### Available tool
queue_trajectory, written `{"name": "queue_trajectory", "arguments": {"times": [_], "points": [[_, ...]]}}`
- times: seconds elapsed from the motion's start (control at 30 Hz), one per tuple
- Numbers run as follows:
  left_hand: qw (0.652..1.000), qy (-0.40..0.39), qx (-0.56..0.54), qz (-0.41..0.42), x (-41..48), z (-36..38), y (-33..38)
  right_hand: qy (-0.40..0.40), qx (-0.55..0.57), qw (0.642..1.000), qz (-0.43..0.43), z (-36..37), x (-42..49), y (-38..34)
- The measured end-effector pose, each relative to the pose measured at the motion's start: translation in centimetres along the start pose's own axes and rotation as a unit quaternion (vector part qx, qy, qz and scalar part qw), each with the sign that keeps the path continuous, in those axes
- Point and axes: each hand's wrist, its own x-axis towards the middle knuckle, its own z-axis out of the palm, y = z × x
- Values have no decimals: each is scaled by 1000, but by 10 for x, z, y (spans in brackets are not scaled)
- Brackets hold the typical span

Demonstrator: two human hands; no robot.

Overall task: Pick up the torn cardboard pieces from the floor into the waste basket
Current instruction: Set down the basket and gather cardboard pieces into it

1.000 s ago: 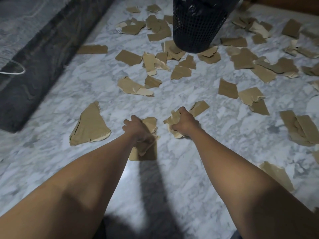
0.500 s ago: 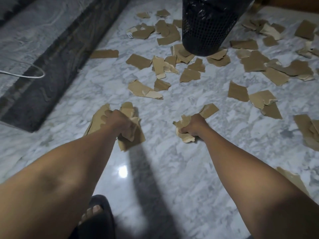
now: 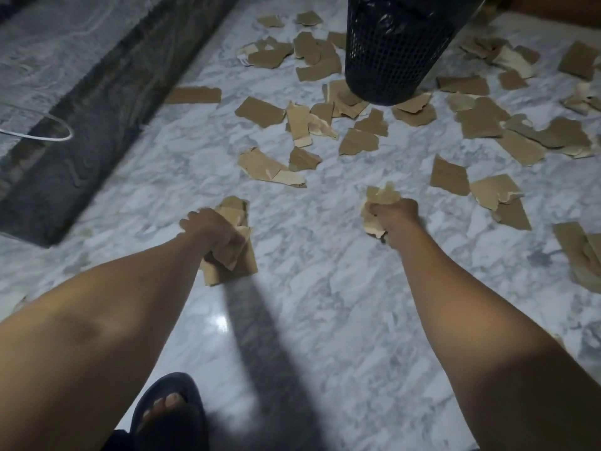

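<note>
The left grip [image 3: 211, 229] is clenched round a wad [image 3: 227, 271] of torn cardboard, one broad flap hanging below the knuckles. The right grip [image 3: 395, 216] is clenched round a smaller crumpled wad [image 3: 382, 196]. Both are low over the marble floor [image 3: 325, 271]. The black mesh basket [image 3: 390, 60] lies straight ahead of the grips and slightly to the right, so the right grip is nearer it and the left would have to cross further. Many loose pieces [image 3: 260, 110] lie on the floor between the grips and the basket and out to the right, some against its foot. The basket's mouth is cut off by the top edge, so its opening and fill cannot be seen. The fingers are hidden under the cardboard, and blur makes it unclear whether the left wad touches the floor.
</note>
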Motion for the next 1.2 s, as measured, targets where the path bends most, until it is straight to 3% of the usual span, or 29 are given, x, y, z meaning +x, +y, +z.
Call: {"name": "queue_trajectory", "arguments": {"times": [0.1, 0.33, 0.43, 0.6, 0.83, 1.03, 1.2], "points": [[996, 12, 28, 82, -21, 10, 31, 72, -33, 995, 65, -17, 19, 6], [961, -64, 37, 265, -54, 42, 82, -9, -180, 983, 40, -6, 14, -2], [959, -65, 32, 276, -62, 46, 88, -43, -156, 986, 35, 7, 6, -9], [963, -75, 22, 257, -68, 43, 87, -24, -126, 992, 7, 22, 2, -1], [968, -78, -13, 239, -77, 51, 96, -14, -102, 990, -91, 17, -11, 23], [955, -89, -67, 276, -109, 64, 127, 23, -13, 999, -45, -54, -6, 59], [934, -109, -55, 335, -154, 94, 176, 93, 80, 990, 64, -153, -12, 121]]}}
